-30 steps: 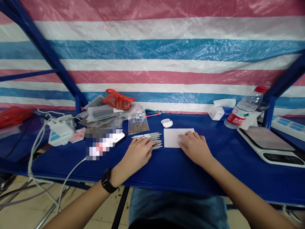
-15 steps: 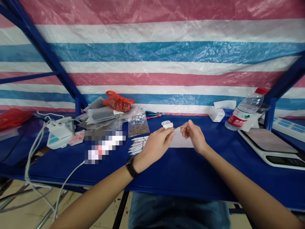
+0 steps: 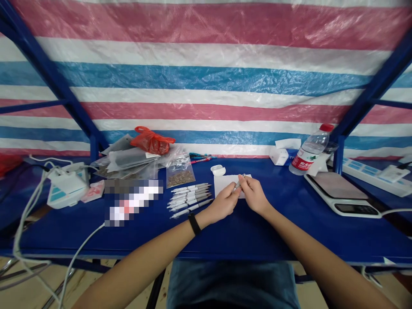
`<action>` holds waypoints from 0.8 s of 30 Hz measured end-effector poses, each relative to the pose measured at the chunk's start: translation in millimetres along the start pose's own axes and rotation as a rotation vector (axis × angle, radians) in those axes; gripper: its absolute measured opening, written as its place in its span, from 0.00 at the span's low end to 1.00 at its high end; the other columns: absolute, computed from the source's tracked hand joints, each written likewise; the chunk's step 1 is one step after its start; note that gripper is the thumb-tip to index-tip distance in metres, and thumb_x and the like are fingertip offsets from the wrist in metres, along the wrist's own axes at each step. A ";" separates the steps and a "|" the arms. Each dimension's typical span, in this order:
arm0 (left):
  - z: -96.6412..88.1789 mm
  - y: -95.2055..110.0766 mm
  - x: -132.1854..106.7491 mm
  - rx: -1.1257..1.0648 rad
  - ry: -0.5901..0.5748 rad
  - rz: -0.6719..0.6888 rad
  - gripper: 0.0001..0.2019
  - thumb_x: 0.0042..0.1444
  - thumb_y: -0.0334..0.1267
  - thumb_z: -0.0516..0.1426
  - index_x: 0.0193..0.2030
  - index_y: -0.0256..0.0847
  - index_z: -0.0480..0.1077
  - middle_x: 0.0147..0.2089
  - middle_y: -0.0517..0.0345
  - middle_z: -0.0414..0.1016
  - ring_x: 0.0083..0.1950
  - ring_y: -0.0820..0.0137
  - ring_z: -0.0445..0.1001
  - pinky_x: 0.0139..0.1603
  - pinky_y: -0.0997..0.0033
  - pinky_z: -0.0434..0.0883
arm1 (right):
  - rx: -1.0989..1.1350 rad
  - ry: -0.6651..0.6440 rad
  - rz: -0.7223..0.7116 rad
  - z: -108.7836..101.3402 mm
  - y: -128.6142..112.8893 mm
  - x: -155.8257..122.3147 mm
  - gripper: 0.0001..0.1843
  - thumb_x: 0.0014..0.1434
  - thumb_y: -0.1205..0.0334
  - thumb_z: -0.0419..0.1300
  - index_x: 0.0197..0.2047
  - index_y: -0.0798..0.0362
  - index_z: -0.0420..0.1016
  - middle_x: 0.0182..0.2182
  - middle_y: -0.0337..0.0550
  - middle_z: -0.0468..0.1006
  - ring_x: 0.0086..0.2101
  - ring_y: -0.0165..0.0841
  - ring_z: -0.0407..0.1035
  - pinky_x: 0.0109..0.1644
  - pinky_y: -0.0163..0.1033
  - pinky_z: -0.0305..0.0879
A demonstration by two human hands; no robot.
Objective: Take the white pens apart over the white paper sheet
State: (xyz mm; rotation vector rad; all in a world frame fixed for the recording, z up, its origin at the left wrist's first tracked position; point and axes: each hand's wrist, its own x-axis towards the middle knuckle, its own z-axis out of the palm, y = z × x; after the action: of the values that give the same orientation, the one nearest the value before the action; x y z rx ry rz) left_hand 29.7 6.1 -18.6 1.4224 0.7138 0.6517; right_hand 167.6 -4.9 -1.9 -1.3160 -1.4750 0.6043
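Note:
Both hands meet over a white sheet of paper [image 3: 222, 182] on the blue table. Between them is a slim white and grey pen [image 3: 237, 186], tilted with its metallic end up and away from me. My left hand [image 3: 224, 201], with a black band at the wrist, is closed round the pen's lower part. The fingers of my right hand [image 3: 255, 195] pinch it nearer the upper end. Left of the paper, several similar pens [image 3: 189, 196] lie side by side. A small white case with its lid up [image 3: 218, 170] stands behind the paper.
At left are a clear bag of brown bits [image 3: 180, 178], a red plastic bag [image 3: 151, 140], plastic sleeves [image 3: 128, 161] and a power strip with cables [image 3: 66, 184]. At right stand a water bottle [image 3: 309, 152], a tissue box [image 3: 283, 155] and a scale [image 3: 341, 193].
My hands have come closer together and lower over the paper; the right hand now grips the pen too. The view has shifted, and the row of pens shows more fully.

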 end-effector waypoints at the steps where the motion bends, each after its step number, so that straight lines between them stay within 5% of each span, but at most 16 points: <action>1: -1.3 2.4 -0.2 -0.077 -0.060 -0.042 0.19 0.68 0.55 0.53 0.35 0.46 0.51 0.23 0.73 0.51 0.19 0.78 0.46 0.20 0.79 0.49 | 0.003 -0.012 -0.006 -0.6 0.0 0.0 0.39 0.52 0.18 0.48 0.17 0.47 0.55 0.16 0.35 0.58 0.21 0.30 0.52 0.27 0.40 0.54; 8: -9.4 14.7 -5.6 -0.326 -0.321 -0.133 0.21 0.66 0.57 0.56 0.35 0.44 0.55 0.20 0.75 0.45 0.17 0.82 0.38 0.17 0.84 0.43 | 0.016 -0.072 -0.057 -4.2 2.1 0.4 0.36 0.59 0.26 0.48 0.15 0.48 0.58 0.14 0.35 0.60 0.20 0.29 0.53 0.28 0.39 0.58; 17: -2.9 6.4 -0.3 -0.224 -0.083 0.029 0.24 0.62 0.58 0.60 0.34 0.44 0.54 0.23 0.71 0.57 0.18 0.83 0.47 0.20 0.84 0.47 | -0.036 0.037 -0.023 -11.8 9.9 8.5 0.34 0.58 0.29 0.54 0.17 0.48 0.57 0.16 0.34 0.57 0.22 0.29 0.52 0.28 0.39 0.52; 24: -8.3 11.4 -4.5 -0.374 -0.215 -0.058 0.24 0.62 0.56 0.61 0.33 0.45 0.51 0.22 0.74 0.48 0.17 0.82 0.39 0.17 0.85 0.40 | 0.008 -0.044 -0.025 -9.5 5.8 5.0 0.38 0.55 0.20 0.49 0.20 0.47 0.54 0.19 0.32 0.54 0.22 0.28 0.50 0.28 0.39 0.53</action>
State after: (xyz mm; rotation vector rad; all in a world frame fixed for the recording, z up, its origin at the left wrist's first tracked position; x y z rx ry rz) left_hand 20.6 8.4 -7.1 1.1013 0.4354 0.5438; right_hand 179.1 -1.1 -1.8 -1.2837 -1.5211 0.6251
